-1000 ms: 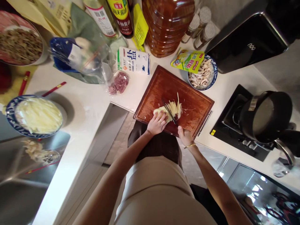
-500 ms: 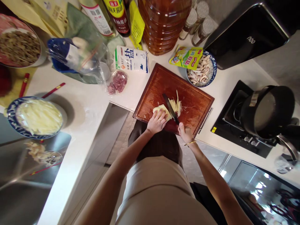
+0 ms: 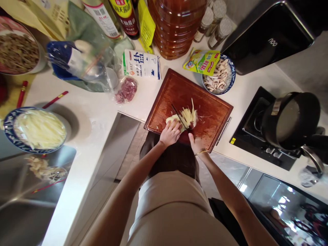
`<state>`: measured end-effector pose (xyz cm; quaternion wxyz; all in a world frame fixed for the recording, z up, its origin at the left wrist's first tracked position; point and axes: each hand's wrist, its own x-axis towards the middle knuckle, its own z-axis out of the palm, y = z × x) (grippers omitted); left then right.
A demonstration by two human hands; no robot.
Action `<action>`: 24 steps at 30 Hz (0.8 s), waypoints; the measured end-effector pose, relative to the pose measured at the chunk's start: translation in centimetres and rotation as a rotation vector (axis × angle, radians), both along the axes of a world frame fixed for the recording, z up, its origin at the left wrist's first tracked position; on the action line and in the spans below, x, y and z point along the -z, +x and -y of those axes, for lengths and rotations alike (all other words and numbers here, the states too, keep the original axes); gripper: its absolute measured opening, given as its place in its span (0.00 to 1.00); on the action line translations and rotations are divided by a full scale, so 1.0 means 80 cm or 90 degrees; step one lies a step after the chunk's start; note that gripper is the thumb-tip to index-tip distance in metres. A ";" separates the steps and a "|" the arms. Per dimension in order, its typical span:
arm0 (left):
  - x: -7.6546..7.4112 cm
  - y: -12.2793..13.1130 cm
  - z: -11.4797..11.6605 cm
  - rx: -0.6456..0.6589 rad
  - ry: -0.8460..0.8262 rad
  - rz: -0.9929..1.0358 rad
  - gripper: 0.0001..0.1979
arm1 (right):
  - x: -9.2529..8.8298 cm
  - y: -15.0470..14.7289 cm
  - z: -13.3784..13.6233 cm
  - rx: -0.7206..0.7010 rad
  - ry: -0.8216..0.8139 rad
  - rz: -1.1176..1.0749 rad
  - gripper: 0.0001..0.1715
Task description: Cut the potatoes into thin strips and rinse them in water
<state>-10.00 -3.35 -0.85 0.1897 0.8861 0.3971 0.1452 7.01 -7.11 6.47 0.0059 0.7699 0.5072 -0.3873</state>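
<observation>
On the brown wooden cutting board [image 3: 164,99] lies a pale yellow vegetable piece [image 3: 171,118], its exact kind unclear. My left hand [image 3: 170,133] presses it down, the fingers bent and gathered on top. A dark-bladed knife [image 3: 178,114] stands nearly edge-on at the right side of the piece, close to my left fingertips. Its handle end is in my right hand [image 3: 197,144], with the thumb stretched along it and the other fingers mostly hidden. Thin cut strips [image 3: 190,115] fan out just right of the blade.
Behind the board are a salt packet [image 3: 142,65], wrapped meat [image 3: 126,89] and a bowl of sliced mushrooms [image 3: 222,77] under a seasoning pouch [image 3: 202,61]. At right, a pot [image 3: 294,119] sits on the black stove. A bowl of pale strips [image 3: 38,128] stands left, beside the sink [image 3: 28,208].
The knife has shifted left and turned more edge-on, against the vegetable piece. My right hand has moved left with it. More strips show to the right of the blade.
</observation>
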 end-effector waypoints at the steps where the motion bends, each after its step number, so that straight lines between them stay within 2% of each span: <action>1: 0.000 0.000 0.000 0.000 0.005 0.001 0.18 | 0.001 0.001 0.000 0.027 -0.001 -0.029 0.42; 3: 0.000 0.000 0.000 0.002 0.010 0.003 0.19 | -0.001 0.005 0.002 0.076 -0.010 -0.091 0.41; 5: 0.001 0.000 0.000 0.001 0.006 0.002 0.20 | -0.008 0.010 0.004 0.088 -0.008 -0.125 0.40; 9: 0.002 0.000 0.001 -0.002 0.014 -0.004 0.20 | -0.024 0.014 0.010 0.031 0.009 -0.085 0.40; 14: 0.003 0.000 0.002 -0.003 0.010 -0.005 0.17 | -0.025 0.008 0.014 -0.035 0.013 0.004 0.42; 24: 0.006 -0.002 0.003 -0.003 0.007 0.020 0.16 | -0.034 0.007 0.020 -0.074 0.001 0.059 0.40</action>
